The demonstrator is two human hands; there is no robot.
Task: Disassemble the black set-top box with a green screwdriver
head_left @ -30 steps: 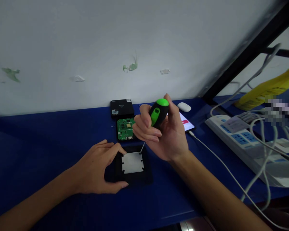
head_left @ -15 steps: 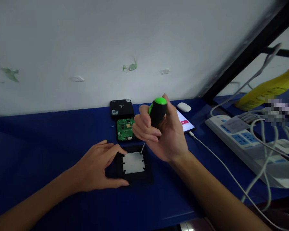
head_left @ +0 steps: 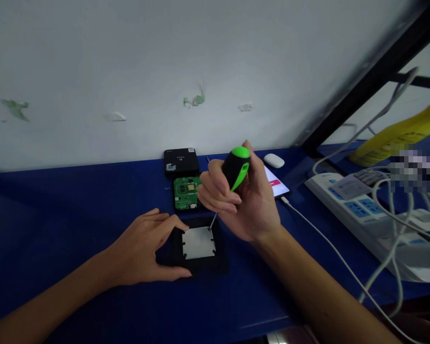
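Observation:
My right hand [head_left: 247, 210] is wrapped round the black and green handle of a screwdriver [head_left: 233, 165]. Its thin shaft slants down to the top right corner of a silvery metal plate [head_left: 198, 242]. That plate lies inside a square black case [head_left: 221, 258] on the blue table. Thumb and fingers of my left hand [head_left: 143, 248] span the left side of the case and press against it. Dark notches show along the plate's left and right edges; whether screws sit in them I cannot tell.
Behind the case lie a green circuit board [head_left: 184, 192] and a black box [head_left: 181, 162]. Tiny screws [head_left: 167, 188] are left of the board. A lit phone [head_left: 276, 184], a white oval case [head_left: 274, 160], a cable [head_left: 322, 233] and a power strip [head_left: 361, 208] occupy the right.
The screwdriver handle has turned in my right hand, so its green stripe now faces the camera. My left hand and the case stay where they were.

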